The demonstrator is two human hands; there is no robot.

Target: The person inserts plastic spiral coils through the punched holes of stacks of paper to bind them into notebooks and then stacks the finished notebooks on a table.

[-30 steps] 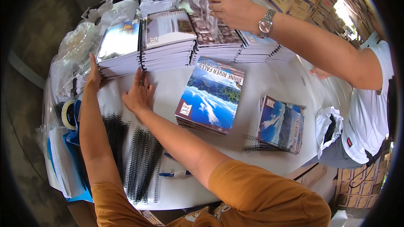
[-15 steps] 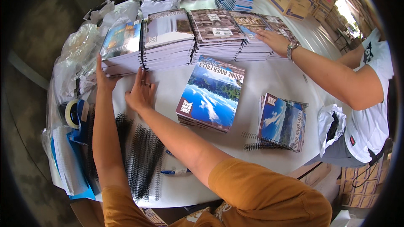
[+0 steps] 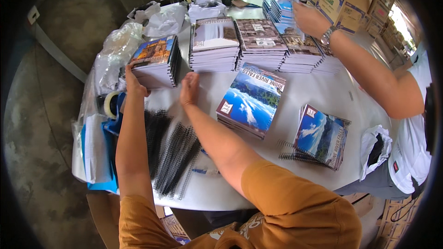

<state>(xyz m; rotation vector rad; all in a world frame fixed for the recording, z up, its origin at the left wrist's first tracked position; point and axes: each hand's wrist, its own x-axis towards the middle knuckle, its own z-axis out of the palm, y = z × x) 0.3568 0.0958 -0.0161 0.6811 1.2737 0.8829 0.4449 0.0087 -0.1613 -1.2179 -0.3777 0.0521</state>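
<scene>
The left hand (image 3: 132,82) has its fingers pressed against the near side of a stack of notebooks (image 3: 156,61), the leftmost pile with an orange building cover; whether they grip it or merely push cannot be told. The right hand (image 3: 189,88) lies open, fingers released and flat on the white surface (image 3: 304,97), just in front of a taller stack of notebooks (image 3: 213,44) and beside the left pile. Below both forearms lie black spiral binding coils (image 3: 173,150). To the right sits a pile of blue landscape covers (image 3: 251,99), and further right a smaller bound pile (image 3: 320,136). A co-worker's hand (image 3: 310,18), wristwatch on, reaches over the far stacks (image 3: 295,41).
</scene>
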